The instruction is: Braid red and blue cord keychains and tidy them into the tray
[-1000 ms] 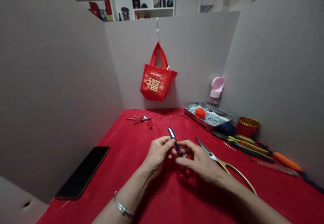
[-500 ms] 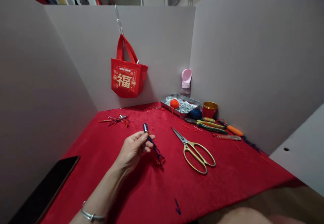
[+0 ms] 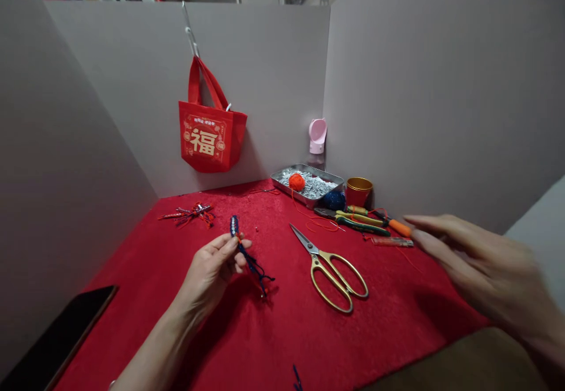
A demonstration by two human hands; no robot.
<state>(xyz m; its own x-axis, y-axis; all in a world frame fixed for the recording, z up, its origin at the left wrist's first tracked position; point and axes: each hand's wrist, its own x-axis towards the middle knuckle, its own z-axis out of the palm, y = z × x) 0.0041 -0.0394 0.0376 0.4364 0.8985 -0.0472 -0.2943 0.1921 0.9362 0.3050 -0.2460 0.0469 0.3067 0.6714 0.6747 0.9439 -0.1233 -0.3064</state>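
Note:
My left hand (image 3: pixel 210 267) pinches a dark blue braided cord piece (image 3: pixel 241 244) with pale beads, held a little above the red cloth (image 3: pixel 273 326); its loose ends trail down to the right. My right hand (image 3: pixel 474 264) hovers in the air at the right, fingers stretched out and pointing left, with nothing in it. Its fingertips are close to the orange-handled tool (image 3: pixel 399 227) and the other hand tools (image 3: pixel 357 221). Gold-handled scissors (image 3: pixel 329 264) lie on the cloth between my two hands.
A metal tray (image 3: pixel 282 176) with silver bits and an orange yarn ball (image 3: pixel 296 182) stands at the back, with a gold-rimmed red cup (image 3: pixel 359 191) beside it. A red bag (image 3: pixel 207 138) hangs on the back panel. A phone (image 3: pixel 57 338) lies at the left. Finished cord pieces (image 3: pixel 189 213) lie far left.
My right hand let go of the cord, dropped out of view, and now reaches in from the right. The view has swung right. My left hand keeps hold of the cord.

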